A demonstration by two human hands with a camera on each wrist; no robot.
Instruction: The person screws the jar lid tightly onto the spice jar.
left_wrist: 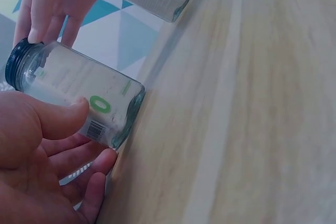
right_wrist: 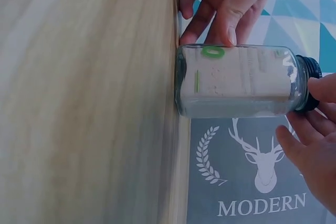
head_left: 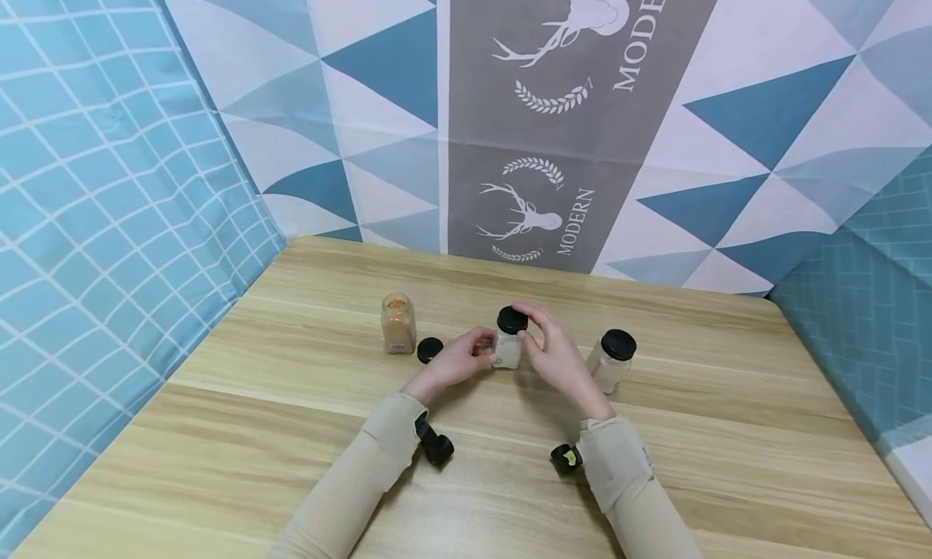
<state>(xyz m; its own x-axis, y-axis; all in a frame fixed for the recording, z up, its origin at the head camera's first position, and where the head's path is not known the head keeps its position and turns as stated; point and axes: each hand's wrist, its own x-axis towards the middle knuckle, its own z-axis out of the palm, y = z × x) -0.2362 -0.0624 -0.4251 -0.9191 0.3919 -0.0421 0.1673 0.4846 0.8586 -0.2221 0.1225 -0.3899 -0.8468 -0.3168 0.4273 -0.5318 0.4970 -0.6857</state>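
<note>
A clear glass jar (head_left: 507, 351) with a white label and black screw lid (head_left: 513, 319) stands upright on the wooden table. My left hand (head_left: 460, 358) holds its lower body, thumb on the label near a green mark and barcode in the left wrist view, fingers behind. With thumb and fingers my right hand (head_left: 555, 355) grips the lid at the top. In the right wrist view the jar (right_wrist: 236, 81) shows pale contents, and its lid (right_wrist: 311, 82) sits on the neck.
To the left stands an uncapped jar (head_left: 398, 328) of orange-brown granules, with a loose black lid (head_left: 430, 349) beside it. Right of my right hand is another jar (head_left: 608, 365) with its black lid on. A patterned cloth backdrop (head_left: 393, 187) rises behind the table (head_left: 495, 502).
</note>
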